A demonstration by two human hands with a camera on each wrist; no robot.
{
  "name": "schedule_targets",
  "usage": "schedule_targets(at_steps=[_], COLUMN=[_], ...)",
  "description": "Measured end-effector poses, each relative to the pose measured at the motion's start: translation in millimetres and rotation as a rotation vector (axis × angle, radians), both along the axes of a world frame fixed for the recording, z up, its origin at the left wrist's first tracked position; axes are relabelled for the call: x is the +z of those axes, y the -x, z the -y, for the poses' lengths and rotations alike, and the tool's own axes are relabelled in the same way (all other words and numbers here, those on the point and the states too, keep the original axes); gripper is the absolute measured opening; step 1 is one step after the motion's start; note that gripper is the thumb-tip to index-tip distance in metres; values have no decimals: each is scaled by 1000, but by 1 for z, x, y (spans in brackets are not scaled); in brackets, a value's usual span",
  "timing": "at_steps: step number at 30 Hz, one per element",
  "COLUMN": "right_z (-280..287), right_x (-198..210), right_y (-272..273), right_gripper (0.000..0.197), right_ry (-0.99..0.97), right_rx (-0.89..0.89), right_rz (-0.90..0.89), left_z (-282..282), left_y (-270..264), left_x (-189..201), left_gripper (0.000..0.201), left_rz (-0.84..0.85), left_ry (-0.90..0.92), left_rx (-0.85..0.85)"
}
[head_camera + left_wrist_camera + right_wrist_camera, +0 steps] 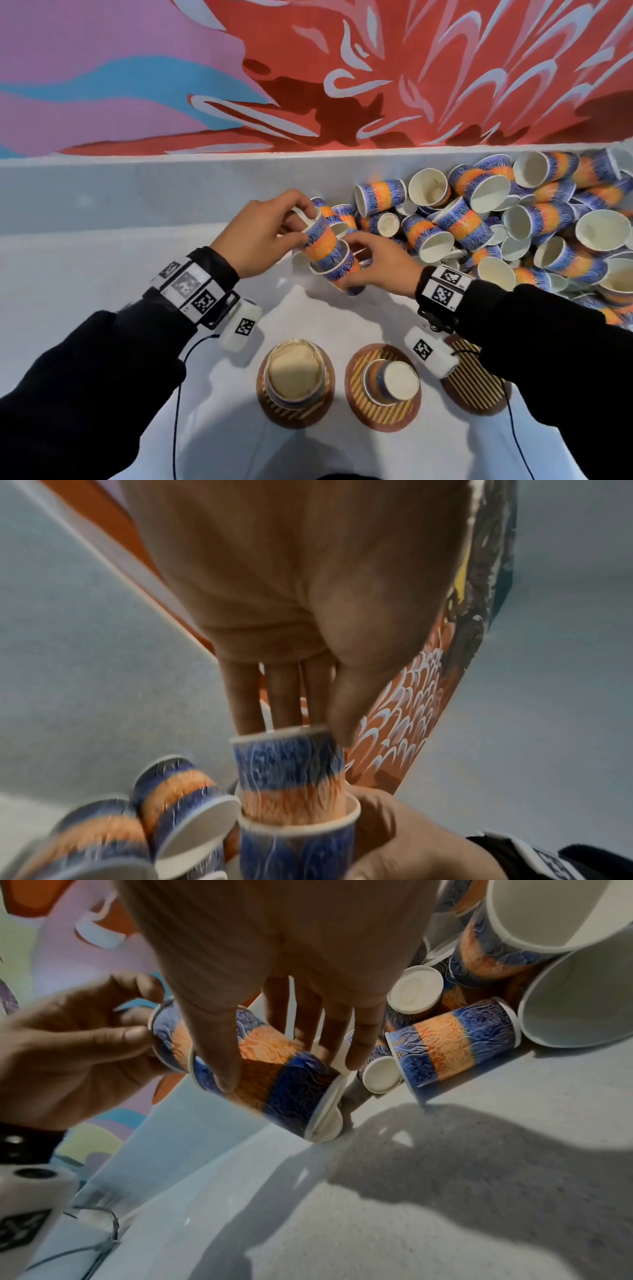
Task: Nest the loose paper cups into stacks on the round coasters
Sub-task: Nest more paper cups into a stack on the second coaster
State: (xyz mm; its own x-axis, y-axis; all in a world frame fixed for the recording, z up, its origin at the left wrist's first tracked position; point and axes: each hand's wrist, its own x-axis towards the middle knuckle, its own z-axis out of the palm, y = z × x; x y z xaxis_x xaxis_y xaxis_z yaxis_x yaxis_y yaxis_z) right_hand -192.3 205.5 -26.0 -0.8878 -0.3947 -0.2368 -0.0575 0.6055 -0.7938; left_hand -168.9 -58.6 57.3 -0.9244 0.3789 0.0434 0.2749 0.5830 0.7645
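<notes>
Two blue-and-orange paper cups are held above the white table. My left hand pinches the base end of the inner cup, which sits partway inside the outer cup. My right hand grips that outer cup, thumb on its side. The left wrist view shows the inner cup entering the outer cup's rim. In the right wrist view the outer cup lies tilted under my fingers. A tall cup stack stands on the left coaster; a short stack is on the middle coaster.
A large pile of loose cups fills the table's far right, against the low white ledge. A third striped coaster lies partly under my right forearm. Thin cables hang from both wrist cameras.
</notes>
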Motion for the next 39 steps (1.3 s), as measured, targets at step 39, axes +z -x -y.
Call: schedule_targets(at_steps=[39], right_z=[-49], right_x=[-45], right_y=[-21], right_gripper=[76], right_ry=[17], right_rx=[-43], right_rz=[118], left_z=[1], left_y=[57], left_x=[-104], left_gripper=[67], left_rz=[-29], left_ry=[641], left_rx=[-186])
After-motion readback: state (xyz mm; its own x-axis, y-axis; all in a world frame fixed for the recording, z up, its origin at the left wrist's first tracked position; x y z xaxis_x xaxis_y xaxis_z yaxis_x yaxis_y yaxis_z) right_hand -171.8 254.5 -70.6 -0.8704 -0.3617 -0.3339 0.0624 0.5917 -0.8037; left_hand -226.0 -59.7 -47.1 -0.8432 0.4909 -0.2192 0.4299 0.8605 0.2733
